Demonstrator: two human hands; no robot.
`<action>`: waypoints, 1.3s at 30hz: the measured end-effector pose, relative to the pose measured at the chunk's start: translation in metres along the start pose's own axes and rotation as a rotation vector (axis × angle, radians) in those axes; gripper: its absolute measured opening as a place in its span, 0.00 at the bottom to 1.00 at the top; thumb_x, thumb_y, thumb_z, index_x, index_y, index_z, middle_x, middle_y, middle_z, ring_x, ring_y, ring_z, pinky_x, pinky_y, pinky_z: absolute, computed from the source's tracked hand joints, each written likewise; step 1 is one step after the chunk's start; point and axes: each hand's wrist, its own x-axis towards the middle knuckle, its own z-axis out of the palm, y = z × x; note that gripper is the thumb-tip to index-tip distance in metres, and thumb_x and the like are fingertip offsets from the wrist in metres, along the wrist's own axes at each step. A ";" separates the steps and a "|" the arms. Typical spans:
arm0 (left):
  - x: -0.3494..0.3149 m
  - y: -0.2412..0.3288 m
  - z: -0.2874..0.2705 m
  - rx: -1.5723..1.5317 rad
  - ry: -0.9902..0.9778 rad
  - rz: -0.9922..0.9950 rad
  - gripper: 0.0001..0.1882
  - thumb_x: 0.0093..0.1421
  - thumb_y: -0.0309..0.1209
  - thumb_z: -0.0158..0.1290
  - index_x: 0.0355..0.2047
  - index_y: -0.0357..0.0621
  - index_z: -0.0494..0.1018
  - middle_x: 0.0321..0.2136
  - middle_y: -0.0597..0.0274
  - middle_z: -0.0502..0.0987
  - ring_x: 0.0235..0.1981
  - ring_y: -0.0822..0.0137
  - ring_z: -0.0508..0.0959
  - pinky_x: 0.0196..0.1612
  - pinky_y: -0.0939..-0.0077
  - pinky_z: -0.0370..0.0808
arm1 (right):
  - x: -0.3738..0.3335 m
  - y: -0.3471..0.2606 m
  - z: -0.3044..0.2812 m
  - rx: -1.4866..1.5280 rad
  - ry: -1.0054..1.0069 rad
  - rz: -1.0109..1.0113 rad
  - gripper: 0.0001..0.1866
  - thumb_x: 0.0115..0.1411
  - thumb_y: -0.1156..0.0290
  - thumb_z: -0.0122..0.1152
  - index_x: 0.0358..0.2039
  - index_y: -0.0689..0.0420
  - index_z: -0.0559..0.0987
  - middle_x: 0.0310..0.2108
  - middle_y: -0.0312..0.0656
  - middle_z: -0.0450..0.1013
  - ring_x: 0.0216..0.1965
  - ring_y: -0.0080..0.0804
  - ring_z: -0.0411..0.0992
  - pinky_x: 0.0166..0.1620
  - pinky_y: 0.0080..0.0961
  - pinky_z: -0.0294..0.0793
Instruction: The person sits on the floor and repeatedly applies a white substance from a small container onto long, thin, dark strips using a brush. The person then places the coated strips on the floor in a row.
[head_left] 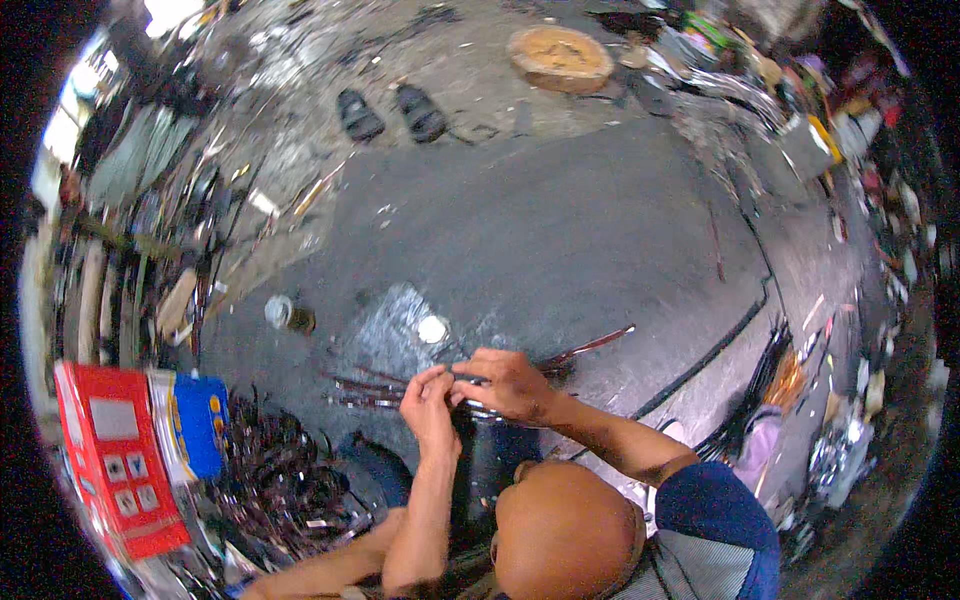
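Observation:
My left hand (432, 405) and my right hand (508, 388) meet low in the middle of the view, fingertips pinched close together. A thin dark piece shows between them, too small and blurred to name. Long, shiny dark-brown strips (375, 388) lie crosswise by the hands, and a few more strips (597, 341) stick out past the right hand. Just beyond the fingers is a small white round thing (432, 329) on a whitish, powdery-looking patch (395, 318) of the dark grey mat (520, 230).
A small jar (292, 315) is on the mat's left. A red box (125, 460), a blue-and-white pack (198, 425) and heaped dark strips (285, 465) lie lower left. Black sandals (420, 113) and a round wooden block (560, 58) are beyond. A bare head (570, 530) fills the lower middle.

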 end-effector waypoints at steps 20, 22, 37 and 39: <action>0.036 0.078 -0.051 -0.317 -0.042 0.222 0.02 0.58 0.25 0.57 0.32 0.39 0.76 0.28 0.64 0.78 0.27 0.72 0.76 0.30 0.80 0.72 | 0.050 -0.067 0.019 0.095 0.171 -0.149 0.06 0.52 0.75 0.70 0.31 0.62 0.84 0.23 0.42 0.77 0.23 0.27 0.74 0.28 0.23 0.71; 0.043 0.088 -0.061 -0.343 0.009 0.229 0.03 0.59 0.25 0.57 0.32 0.39 0.76 0.28 0.64 0.78 0.26 0.72 0.76 0.29 0.80 0.72 | 0.039 -0.064 0.013 0.062 0.142 -0.091 0.07 0.53 0.73 0.70 0.31 0.60 0.84 0.23 0.42 0.77 0.23 0.30 0.75 0.28 0.24 0.72; 0.119 0.077 -0.189 -0.127 0.390 0.078 0.08 0.58 0.29 0.62 0.29 0.39 0.75 0.19 0.64 0.74 0.17 0.74 0.72 0.18 0.82 0.64 | -0.094 -0.025 -0.042 -0.037 -0.119 0.269 0.07 0.52 0.70 0.71 0.32 0.56 0.85 0.25 0.41 0.78 0.24 0.33 0.76 0.30 0.28 0.74; 0.130 0.066 -0.194 -0.092 0.411 0.019 0.07 0.58 0.27 0.61 0.28 0.38 0.74 0.19 0.64 0.73 0.16 0.73 0.70 0.17 0.81 0.63 | -0.113 -0.015 -0.058 0.028 -0.124 0.528 0.08 0.52 0.69 0.72 0.32 0.55 0.85 0.24 0.42 0.78 0.24 0.32 0.76 0.31 0.29 0.74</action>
